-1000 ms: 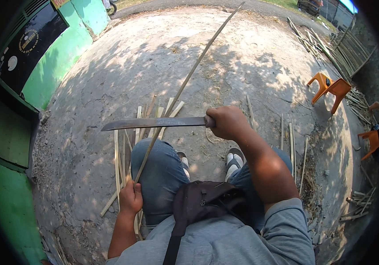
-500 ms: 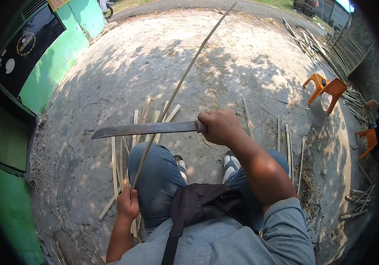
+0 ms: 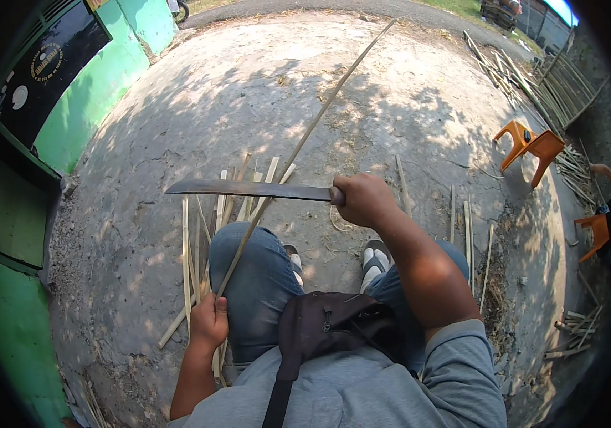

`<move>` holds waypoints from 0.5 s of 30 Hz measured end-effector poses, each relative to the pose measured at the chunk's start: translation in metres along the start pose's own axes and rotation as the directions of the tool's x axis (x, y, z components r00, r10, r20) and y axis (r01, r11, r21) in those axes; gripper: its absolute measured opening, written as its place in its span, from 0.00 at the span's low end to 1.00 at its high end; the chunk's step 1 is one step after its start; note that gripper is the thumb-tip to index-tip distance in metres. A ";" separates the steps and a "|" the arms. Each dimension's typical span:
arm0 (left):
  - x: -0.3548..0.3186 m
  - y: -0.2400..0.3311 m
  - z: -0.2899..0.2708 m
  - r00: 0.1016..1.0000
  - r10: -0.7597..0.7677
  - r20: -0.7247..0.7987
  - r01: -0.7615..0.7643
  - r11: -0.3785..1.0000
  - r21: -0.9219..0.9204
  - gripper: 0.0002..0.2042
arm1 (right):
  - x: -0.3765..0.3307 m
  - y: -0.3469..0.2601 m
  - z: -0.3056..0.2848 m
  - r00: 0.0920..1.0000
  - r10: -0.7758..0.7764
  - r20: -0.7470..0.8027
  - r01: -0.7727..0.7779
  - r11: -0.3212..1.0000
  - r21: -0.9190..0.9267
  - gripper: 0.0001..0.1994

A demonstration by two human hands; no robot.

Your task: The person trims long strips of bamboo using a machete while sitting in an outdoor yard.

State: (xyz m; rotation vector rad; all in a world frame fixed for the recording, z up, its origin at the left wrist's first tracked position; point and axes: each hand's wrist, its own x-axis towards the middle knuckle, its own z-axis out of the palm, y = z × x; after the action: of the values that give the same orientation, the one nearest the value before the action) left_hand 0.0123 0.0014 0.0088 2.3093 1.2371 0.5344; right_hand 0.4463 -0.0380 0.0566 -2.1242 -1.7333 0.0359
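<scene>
Ground (image 3: 405,93) of bare concrete carries everything, with a green wall (image 3: 106,107) along its left edge and orange chairs (image 3: 534,143) near its right edge. Loose strips (image 3: 190,250) lie scattered ahead of the knees. A long cane (image 3: 305,139) runs from the left hand (image 3: 209,321) up and away to the right, toward the ground's far edge; that hand's fingers are wrapped tight round its near end. The blade (image 3: 248,189) lies crosswise over the cane, touching it, its handle gripped in the closed right hand (image 3: 362,200), point toward the left. No containers show.
</scene>
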 end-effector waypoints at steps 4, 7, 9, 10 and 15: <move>0.000 0.000 0.001 1.000 -0.006 0.007 0.007 1.000 -0.029 0.26 | -0.005 -0.007 -0.005 0.999 -0.028 0.021 0.027 0.999 0.041 0.07; -0.001 -0.002 0.002 1.000 -0.007 0.009 0.008 0.999 -0.037 0.27 | -0.003 -0.013 -0.006 0.991 -0.097 0.096 0.088 0.992 0.089 0.07; 0.000 -0.003 0.003 1.000 -0.006 0.008 0.006 0.999 -0.041 0.27 | -0.001 -0.012 -0.009 0.981 -0.137 0.140 0.137 0.990 0.010 0.07; 0.000 -0.004 0.003 1.000 0.008 0.005 -0.008 0.999 -0.042 0.27 | 0.000 -0.010 -0.010 0.981 -0.136 0.141 0.136 0.991 0.013 0.07; 0.000 -0.005 0.003 1.000 0.021 -0.002 -0.021 0.999 -0.050 0.27 | 0.007 0.022 -0.004 1.000 -0.003 -0.002 0.003 0.995 0.101 0.07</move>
State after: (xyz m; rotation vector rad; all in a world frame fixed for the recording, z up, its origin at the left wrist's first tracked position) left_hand 0.0112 0.0034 0.0034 2.2833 1.1874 0.5679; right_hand 0.4690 -0.0362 0.0547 -2.0479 -1.6967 0.1178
